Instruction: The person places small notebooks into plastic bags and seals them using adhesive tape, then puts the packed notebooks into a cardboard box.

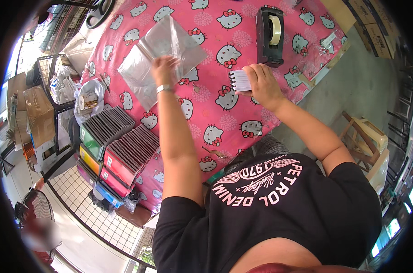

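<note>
Notebook [240, 81] gripped in the right hand [266, 88], left hand [163, 70] over clear plastic sheeting [183, 43].
The right hand's fingers and thumb close on the white-paged notebook, its black coil edge facing left, over the pink cat-print tablecloth [174, 102]; whether it is one book or several together is too small to tell. The left hand is blurred over the sheeting, so whether it pinches any cannot be told. Just beyond the right hand stands a black tape dispenser [270, 38] with a pale roll. Farther out, at the table's left side, are rows of coil-bound notebooks [124, 152] with green, yellow, pink and blue covers; cardboard boxes [375, 32] lie past the far right edge.
</note>
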`<state>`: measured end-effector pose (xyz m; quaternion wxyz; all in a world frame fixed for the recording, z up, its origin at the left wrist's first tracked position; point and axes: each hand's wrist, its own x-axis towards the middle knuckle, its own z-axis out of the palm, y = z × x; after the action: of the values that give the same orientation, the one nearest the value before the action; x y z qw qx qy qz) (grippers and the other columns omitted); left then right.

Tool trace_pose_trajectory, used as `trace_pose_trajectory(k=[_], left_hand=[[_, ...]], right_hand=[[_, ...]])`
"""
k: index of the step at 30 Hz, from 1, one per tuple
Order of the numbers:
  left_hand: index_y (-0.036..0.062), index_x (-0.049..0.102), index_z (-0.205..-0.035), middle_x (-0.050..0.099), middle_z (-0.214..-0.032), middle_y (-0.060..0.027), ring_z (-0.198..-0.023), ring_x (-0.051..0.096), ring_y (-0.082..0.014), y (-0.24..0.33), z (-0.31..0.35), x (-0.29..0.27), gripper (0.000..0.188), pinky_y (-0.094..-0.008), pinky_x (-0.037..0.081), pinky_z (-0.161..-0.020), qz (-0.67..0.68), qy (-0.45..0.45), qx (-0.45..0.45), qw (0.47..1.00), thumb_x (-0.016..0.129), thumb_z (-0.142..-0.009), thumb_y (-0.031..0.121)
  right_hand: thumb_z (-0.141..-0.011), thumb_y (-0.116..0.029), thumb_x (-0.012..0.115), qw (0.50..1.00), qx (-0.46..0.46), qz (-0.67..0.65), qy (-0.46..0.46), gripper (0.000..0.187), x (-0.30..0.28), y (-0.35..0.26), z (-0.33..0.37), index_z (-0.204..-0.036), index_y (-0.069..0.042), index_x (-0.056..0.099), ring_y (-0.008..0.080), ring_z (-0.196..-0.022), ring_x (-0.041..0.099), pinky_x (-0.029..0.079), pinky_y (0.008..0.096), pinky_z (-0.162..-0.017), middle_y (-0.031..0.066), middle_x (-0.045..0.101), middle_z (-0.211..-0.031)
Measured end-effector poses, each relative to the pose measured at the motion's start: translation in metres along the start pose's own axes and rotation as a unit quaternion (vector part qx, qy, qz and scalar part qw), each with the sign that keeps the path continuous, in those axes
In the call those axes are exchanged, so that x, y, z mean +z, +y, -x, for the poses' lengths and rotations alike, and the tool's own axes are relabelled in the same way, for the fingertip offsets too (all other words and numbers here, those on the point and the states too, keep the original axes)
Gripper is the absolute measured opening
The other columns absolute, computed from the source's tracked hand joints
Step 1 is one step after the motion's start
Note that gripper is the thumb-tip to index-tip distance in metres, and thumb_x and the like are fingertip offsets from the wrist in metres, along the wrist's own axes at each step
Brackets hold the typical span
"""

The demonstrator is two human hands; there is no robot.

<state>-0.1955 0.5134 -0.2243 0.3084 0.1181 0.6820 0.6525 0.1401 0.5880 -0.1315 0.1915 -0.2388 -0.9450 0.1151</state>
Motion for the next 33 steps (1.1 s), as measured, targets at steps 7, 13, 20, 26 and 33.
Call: trace_pose_trajectory(k=[7,13,20,26,33], left_hand=[[0.002,0.051,-0.117,0.064,-0.088,-0.0089,-0.072,0.063,-0.018,0.12,0.067,-0.087,0.034,-0.029,0.053,-0.065,0.009,0.02,0.128,0.991,0.054,-0.083,-0.002],[0.0084,0.067,-0.08,0.061,-0.073,-0.0077,-0.07,0.058,-0.0254,0.027,0.16,-0.021,0.009,-0.0353,0.048,-0.066,-0.457,-0.112,0.208,0.858,0.066,-0.071,0.01],[0.0114,0.064,-0.08,0.053,-0.119,-0.0086,-0.126,0.041,-0.0318,-0.024,0.243,-0.016,0.016,-0.0711,0.019,-0.105,-0.55,-0.307,0.208,0.748,0.068,-0.074,0.025],[0.012,0.065,-0.09,0.056,-0.117,-0.0098,-0.125,0.043,-0.0329,-0.042,0.267,-0.029,0.021,-0.0681,0.016,-0.109,-0.547,-0.306,0.25,0.738,0.067,-0.072,0.023],[0.0082,0.061,-0.104,0.056,-0.122,-0.0098,-0.12,0.047,-0.0307,-0.071,0.32,-0.049,0.03,-0.0494,0.031,-0.107,-0.539,-0.217,0.283,0.763,0.063,-0.076,0.02]], right_hand=[[-0.069,-0.052,0.072,1.0,0.007,0.007,0.01,0.072,-0.002,0.007,0.002,-0.113,-0.001,0.046,0.03,-0.1,0.05,0.042,0.0416,-0.091,0.0133,0.049,-0.103],[-0.071,-0.056,0.071,0.999,0.038,-0.012,0.035,0.075,-0.033,0.006,-0.014,-0.115,0.0,0.048,0.0339,-0.101,0.051,0.043,0.0439,-0.09,0.0166,0.053,-0.106],[-0.075,-0.059,0.073,0.919,0.245,-0.31,0.008,0.067,-0.061,-0.013,-0.04,-0.102,0.0,0.057,0.0257,-0.078,0.062,0.051,0.0368,-0.073,0.0146,0.063,-0.087],[-0.078,-0.065,0.066,0.651,0.487,-0.561,-0.155,0.069,0.077,-0.045,0.005,-0.092,0.002,0.062,0.0147,-0.076,0.061,0.05,0.0316,-0.068,0.0094,0.065,-0.083],[-0.078,-0.067,0.064,0.773,0.489,-0.38,-0.136,0.068,0.087,-0.078,-0.005,-0.065,-0.001,0.061,0.0176,-0.054,0.058,0.047,0.0374,-0.053,0.0088,0.06,-0.061]])
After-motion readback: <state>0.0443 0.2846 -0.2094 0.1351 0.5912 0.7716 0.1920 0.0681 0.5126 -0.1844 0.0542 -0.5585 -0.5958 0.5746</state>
